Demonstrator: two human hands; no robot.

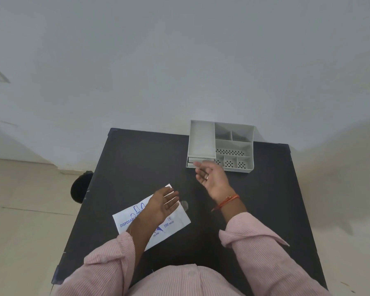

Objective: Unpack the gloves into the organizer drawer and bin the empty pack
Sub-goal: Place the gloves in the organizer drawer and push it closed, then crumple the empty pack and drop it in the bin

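A white glove pack (175,224) with blue print lies flat on the black table (265,199), near the left-middle. My left hand (162,205) rests on top of it, fingers spread, holding nothing. My right hand (212,177) hovers palm-up with loosely curled fingers just in front of the grey organizer (233,144), close to its small front drawer (199,161). The organizer stands at the table's far edge against the wall. A bit of clear plastic (184,205) sticks out from the pack's right end.
A dark round bin (80,186) stands on the tiled floor left of the table. The white wall rises right behind the table. The organizer has a long left tray and several smaller perforated compartments, all with nothing in them.
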